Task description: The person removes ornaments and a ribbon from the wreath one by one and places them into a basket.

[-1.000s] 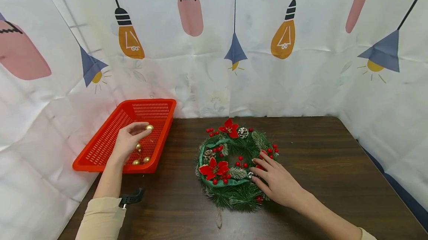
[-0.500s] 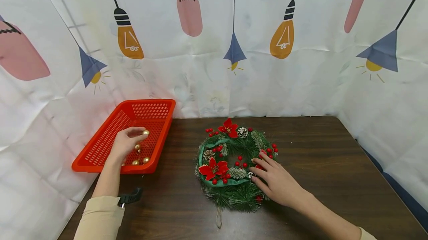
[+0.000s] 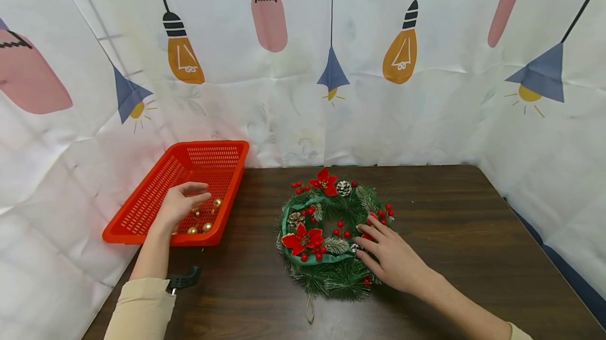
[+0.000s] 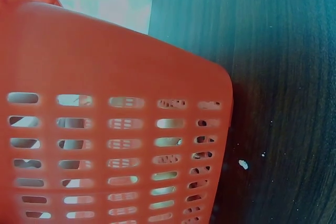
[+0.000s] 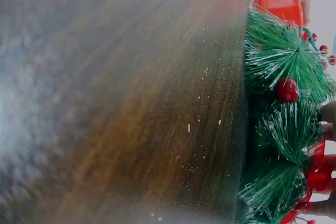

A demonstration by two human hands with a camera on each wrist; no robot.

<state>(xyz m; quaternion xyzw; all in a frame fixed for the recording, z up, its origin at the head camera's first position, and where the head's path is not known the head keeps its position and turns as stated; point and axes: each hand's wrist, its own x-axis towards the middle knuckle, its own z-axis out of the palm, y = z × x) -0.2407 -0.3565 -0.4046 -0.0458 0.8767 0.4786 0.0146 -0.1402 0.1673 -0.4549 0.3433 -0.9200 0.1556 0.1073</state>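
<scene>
My left hand (image 3: 183, 204) is over the red plastic basket (image 3: 232, 192), its thumb and fingers apart with nothing between them. Several small gold balls (image 3: 207, 227) lie in the basket, and one of them sits just beyond the fingertips. The left wrist view shows only the basket's slotted outer wall (image 4: 105, 56) and the table; the hand is out of that view. A green Christmas wreath (image 3: 347, 279) lies on the table, with red poinsettias (image 3: 303, 239), red berries, pinecones and a green ribbon. My right hand (image 3: 390, 256) rests on its right side, fingers extended and spread.
The dark wooden table (image 3: 464, 235) extends to the right of the wreath. A loop of twine (image 3: 310, 309) sticks out from the wreath's near side. A white curtain (image 3: 293, 119) printed with lamps hangs behind the table and at its sides.
My left hand has lowered slightly and let go of a gold ball, which now lies in the basket. The right hand and the wreath have stayed put.
</scene>
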